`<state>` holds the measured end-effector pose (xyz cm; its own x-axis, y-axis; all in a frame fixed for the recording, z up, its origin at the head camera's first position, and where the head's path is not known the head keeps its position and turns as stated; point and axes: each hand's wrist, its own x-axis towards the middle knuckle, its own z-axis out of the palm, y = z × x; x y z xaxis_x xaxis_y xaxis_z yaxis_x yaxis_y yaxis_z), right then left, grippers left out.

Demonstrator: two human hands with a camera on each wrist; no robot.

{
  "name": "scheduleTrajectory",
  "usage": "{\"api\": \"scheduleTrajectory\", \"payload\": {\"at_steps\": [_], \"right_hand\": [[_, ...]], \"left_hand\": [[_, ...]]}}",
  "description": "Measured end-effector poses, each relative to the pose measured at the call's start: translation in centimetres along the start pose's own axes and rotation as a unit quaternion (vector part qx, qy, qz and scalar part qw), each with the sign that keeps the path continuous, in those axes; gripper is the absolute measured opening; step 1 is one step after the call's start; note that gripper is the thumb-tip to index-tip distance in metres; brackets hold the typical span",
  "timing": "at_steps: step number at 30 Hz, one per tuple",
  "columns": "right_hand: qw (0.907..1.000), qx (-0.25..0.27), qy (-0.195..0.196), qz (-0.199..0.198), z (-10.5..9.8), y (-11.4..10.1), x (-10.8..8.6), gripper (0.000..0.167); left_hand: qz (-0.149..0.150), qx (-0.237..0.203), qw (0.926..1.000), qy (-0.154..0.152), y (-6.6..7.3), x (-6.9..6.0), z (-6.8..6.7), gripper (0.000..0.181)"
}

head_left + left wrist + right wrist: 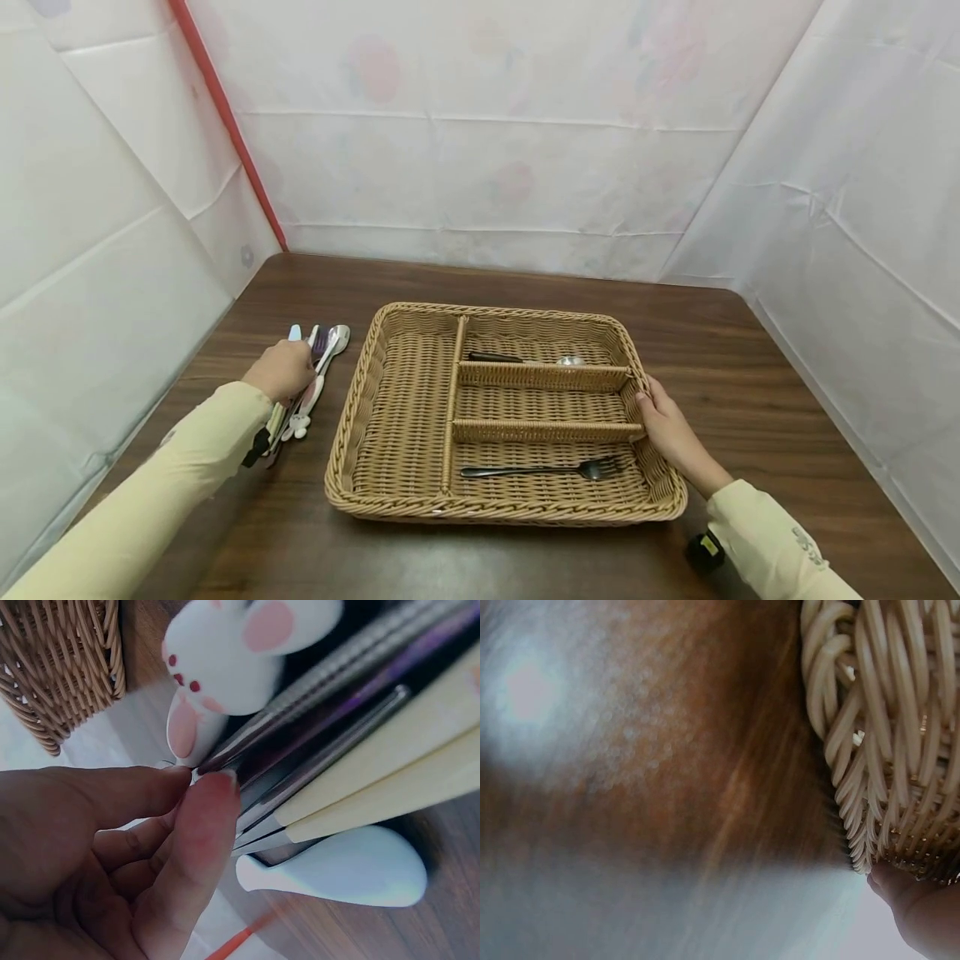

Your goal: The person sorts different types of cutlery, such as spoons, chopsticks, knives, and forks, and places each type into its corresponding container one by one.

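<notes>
My left hand (285,372) is over a bunch of cutlery left of the wicker basket (448,400). In the left wrist view, thumb and fingers of the hand (150,847) pinch together at the thin handles; whether one piece or more is between them cannot be told. Beside them lie a white rabbit-shaped handle (217,660), cream handles (375,769) and a pale blue handle (360,866). My right hand (672,429) grips the basket's right rim, thumb on top. Inside the basket, a dark fork (592,469) lies in the front right compartment and a dark-handled spoon (572,361) in the back right one.
The basket's large left compartment and its middle right one hold nothing. The brown wooden table (495,287) is bordered at the back and sides by white plastic sheeting (480,167), with a red strip (232,125) at the back left.
</notes>
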<state>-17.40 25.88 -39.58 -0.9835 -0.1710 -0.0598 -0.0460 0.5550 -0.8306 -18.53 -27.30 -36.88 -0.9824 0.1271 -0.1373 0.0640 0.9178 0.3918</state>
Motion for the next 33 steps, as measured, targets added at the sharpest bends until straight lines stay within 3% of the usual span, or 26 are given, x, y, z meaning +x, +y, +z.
{"api": "scheduleTrajectory", "payload": {"at_steps": [9, 18, 24, 28, 33], "right_hand": [[1.0000, 0.000, -0.004, 0.003, 0.3, 0.1, -0.1, 0.052], [1.0000, 0.005, -0.004, 0.001, 0.3, 0.2, -0.3, 0.052], [1.0000, 0.008, 0.001, -0.003, 0.1, 0.0, -0.3, 0.051], [1.0000, 0.008, -0.001, -0.005, 0.1, -0.1, -0.3, 0.052], [0.9999, 0.009, 0.002, -0.008, 0.1, -0.2, -0.3, 0.051]], "left_hand": [[-0.014, 0.007, 0.9992, -0.036, 0.2, 0.6, 0.1, 0.019], [-0.009, 0.053, 0.9983, -0.021, 0.1, 0.5, 0.0, 0.032], [0.019, 0.038, 0.9991, 0.002, 0.2, 0.7, -0.6, 0.031], [0.039, 0.020, 0.9989, 0.017, 1.4, 0.4, -1.7, 0.017], [0.084, 0.031, 0.9950, 0.044, 4.7, 0.1, -3.4, 0.010]]}}
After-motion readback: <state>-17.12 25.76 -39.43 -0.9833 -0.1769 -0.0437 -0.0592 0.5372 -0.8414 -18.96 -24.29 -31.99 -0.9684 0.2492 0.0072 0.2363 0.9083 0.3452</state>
